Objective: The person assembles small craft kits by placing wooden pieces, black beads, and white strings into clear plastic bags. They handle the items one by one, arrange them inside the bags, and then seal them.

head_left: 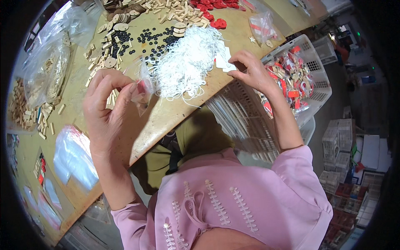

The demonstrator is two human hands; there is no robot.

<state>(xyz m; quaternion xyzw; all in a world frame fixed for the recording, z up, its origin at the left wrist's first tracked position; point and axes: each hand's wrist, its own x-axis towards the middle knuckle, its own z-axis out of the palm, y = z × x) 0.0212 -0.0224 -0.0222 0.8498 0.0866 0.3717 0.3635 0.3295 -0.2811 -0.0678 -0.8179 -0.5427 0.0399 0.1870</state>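
My left hand (109,93) is closed in a pinch on a small clear plastic bag (144,85) with a red piece inside; the rest of its contents is hard to make out. The bag hangs over the table just left of a tangled heap of white cords (187,62). At the heap's right edge, near the table's front, lie several white cards (225,61). My right hand (252,71) reaches to them, thumb and forefinger apart at the cards' right edge. Black beads (154,39) are scattered behind the cords.
Wooden sticks (183,13), wooden discs (121,27) and red discs (218,23) lie along the table's back. Flat clear bags (75,156) lie at the left. A white plastic basket (321,83) of filled bags stands right of the table, beside my right forearm.
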